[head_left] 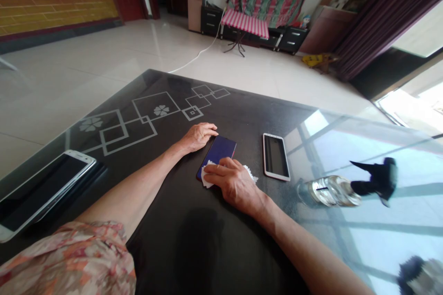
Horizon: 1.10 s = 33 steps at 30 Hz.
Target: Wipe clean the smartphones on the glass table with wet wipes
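Note:
A smartphone (221, 147) with a dark blue screen lies flat on the glossy black table (166, 239). My right hand (235, 184) presses a crumpled white tissue (208, 179) onto its lower part, and the tissue sticks out on both sides of the fingers. At the phone's upper left corner rests my left hand (198, 138), fingers stretched out and fingertips at the edge. Just right of my right hand lies a white-framed phone (276, 156), screen up. A clear spray bottle (330, 192) with a black trigger head lies on its side farther right.
A white-framed tablet or large phone (44, 189) lies at the left, on top of a dark item. Crumpled dark and white material (420, 276) is at the lower right corner. Beyond the table stands a small pink-striped folding table (245, 24), with a white cable (197, 55) along the floor.

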Motion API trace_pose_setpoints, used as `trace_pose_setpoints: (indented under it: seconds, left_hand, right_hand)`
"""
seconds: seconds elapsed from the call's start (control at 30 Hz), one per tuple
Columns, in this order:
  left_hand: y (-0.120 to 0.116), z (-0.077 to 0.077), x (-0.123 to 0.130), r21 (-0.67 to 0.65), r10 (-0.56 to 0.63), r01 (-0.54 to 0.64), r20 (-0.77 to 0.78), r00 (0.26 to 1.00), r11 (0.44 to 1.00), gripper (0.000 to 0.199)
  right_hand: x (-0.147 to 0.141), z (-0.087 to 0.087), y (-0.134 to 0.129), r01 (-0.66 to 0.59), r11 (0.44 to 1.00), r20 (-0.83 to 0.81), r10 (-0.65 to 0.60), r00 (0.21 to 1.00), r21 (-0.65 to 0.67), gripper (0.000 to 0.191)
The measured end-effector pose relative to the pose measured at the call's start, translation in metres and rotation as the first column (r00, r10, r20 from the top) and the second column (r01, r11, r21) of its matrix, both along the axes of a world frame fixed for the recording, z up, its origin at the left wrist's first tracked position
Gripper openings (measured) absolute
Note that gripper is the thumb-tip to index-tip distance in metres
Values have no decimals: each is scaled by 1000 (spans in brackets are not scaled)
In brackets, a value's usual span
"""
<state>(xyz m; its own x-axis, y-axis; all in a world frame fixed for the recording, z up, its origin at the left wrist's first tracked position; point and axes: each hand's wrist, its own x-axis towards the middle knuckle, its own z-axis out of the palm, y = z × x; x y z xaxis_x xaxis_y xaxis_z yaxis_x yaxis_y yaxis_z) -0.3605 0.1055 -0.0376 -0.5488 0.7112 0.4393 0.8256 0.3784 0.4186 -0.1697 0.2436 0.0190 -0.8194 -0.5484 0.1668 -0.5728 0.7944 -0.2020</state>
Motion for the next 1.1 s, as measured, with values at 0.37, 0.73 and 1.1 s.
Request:
trace_pose_setpoints:
  seconds: [0.37,0.73,1.1]
  left_hand:
    - [1,0,-1,-16,-4,4,16,1000,1000,36]
    - [0,0,-1,-23,0,0,3,1000,1000,38]
    - [1,-1,-1,-20,4,-4,5,1000,1000,37]
  right_hand:
    - [6,29,12,-64,992,184,44,982,107,31]
    - [6,40,27,18,989,263,-57,963,150,45]
    - [9,33,-4,-62,991,205,37,978,119,28]
